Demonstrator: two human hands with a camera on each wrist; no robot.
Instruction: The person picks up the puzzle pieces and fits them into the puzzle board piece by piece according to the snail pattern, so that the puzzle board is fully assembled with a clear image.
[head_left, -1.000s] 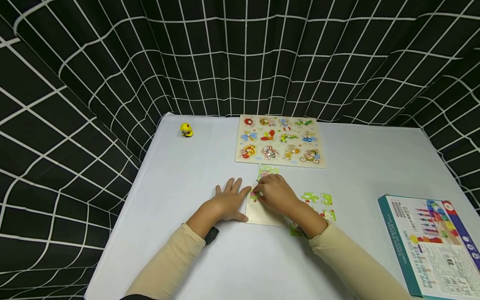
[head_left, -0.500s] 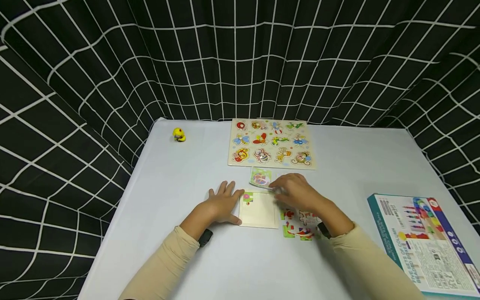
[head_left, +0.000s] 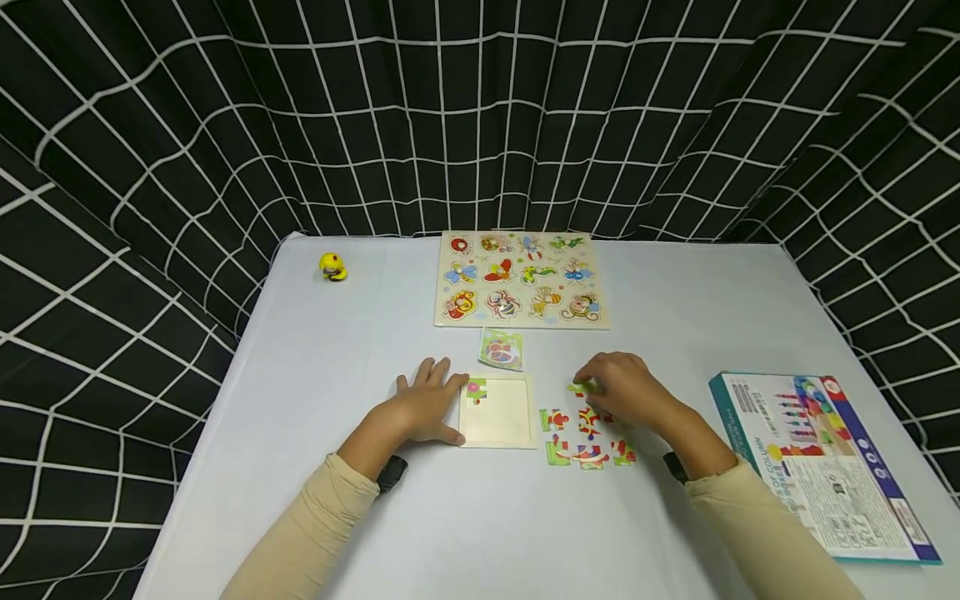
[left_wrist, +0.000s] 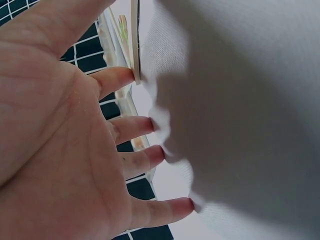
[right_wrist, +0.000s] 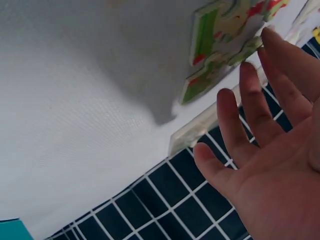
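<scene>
My left hand (head_left: 422, 408) lies with fingers spread at the left side of a shallow square wooden puzzle tray (head_left: 501, 421), thumb and index finger touching its edge. In the left wrist view the fingertips (left_wrist: 177, 209) press on the white cloth. One green jigsaw piece (head_left: 476, 388) with a pink flower sits in the tray's upper left corner. Right of the tray, my right hand (head_left: 628, 387) pinches a green jigsaw piece (right_wrist: 246, 51) between thumb and index finger, over the top of the loose jigsaw pieces (head_left: 590, 456). The hand hides some of them.
Behind the tray lies a small picture card (head_left: 501, 349), then a wooden insect peg board (head_left: 522, 281). A yellow toy (head_left: 332, 267) stands at the back left. At the right lies a boxed bead set (head_left: 828, 467). A black gridded curtain (head_left: 480, 108) borders the table.
My right hand has left the tray's upper left corner, moved right past the card and reached the loose pieces. The card now lies flatter and straighter. My left hand stays at the tray.
</scene>
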